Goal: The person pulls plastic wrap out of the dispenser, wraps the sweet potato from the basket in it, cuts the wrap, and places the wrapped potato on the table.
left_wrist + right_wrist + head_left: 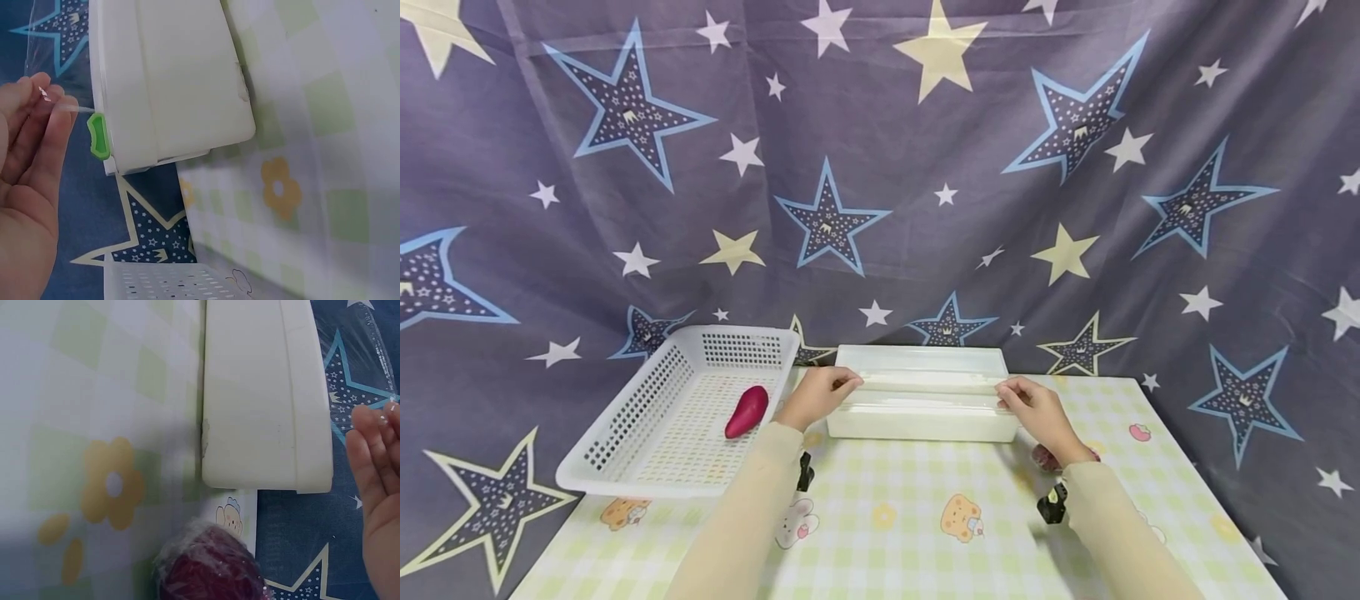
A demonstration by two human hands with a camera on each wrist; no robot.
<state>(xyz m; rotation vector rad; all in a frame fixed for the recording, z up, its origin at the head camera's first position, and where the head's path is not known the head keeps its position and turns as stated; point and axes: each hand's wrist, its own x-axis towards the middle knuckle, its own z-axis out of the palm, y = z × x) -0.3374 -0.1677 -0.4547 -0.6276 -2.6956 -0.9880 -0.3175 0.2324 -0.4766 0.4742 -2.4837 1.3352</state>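
A white cling film dispenser box (921, 423) lies lengthwise at the back of the table, its lid (921, 358) raised behind it. Clear cling film (59, 47) stretches above the box between both hands. My left hand (820, 393) pinches the film at the left end, just over a green end piece (100, 136) on the box. At the right end, the fingertips of my right hand (1037, 410) pinch the film's other corner. Under the right wrist lies a dark red, rounded thing wrapped in film (209, 565); its kind is hidden by the wrapping.
On the left stands a white perforated plastic basket (625, 486), holding a magenta, elongated vegetable (748, 412). A green-checked cloth (895, 558) covers the table. Close behind the box hangs a star-patterned curtain (895, 300).
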